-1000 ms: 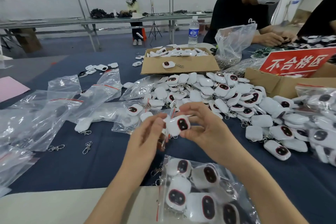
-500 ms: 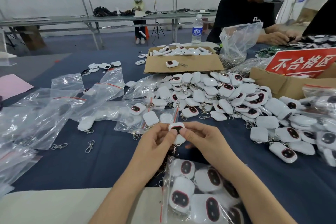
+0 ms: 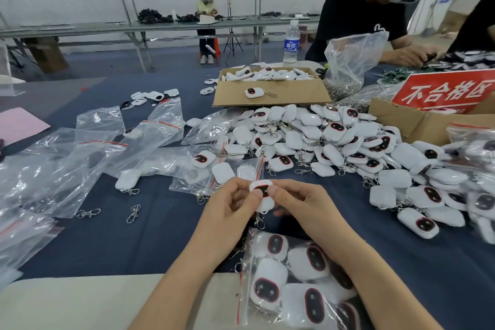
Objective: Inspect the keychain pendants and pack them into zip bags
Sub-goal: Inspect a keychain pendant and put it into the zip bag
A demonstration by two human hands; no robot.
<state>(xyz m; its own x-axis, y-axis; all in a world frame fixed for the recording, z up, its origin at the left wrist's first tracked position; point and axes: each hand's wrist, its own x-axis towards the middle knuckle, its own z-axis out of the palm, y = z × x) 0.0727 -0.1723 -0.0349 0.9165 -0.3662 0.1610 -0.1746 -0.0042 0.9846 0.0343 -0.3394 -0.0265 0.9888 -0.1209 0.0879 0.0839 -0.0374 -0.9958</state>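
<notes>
My left hand [image 3: 232,205] and my right hand [image 3: 300,202] hold one white keychain pendant [image 3: 263,194] between them, both thumbs pressing on its dark oval face. Its metal clasp [image 3: 259,221] hangs below the hands. Just under my wrists lies a zip bag [image 3: 300,276] holding several pendants, dark faces up. A big pile of loose white pendants [image 3: 334,142] spreads across the blue table to the right. Empty zip bags [image 3: 80,158] lie scattered to the left.
A cardboard box [image 3: 270,88] with more pendants stands behind the pile, and another box with a red sign [image 3: 444,91] at the right. Loose clasps [image 3: 133,213] lie on the cloth at left. A water bottle [image 3: 291,43] and two persons are at the far right.
My hands have come down and closer to me with the pendant. It turned from lying sideways to upright, and both thumbs now press on its face.
</notes>
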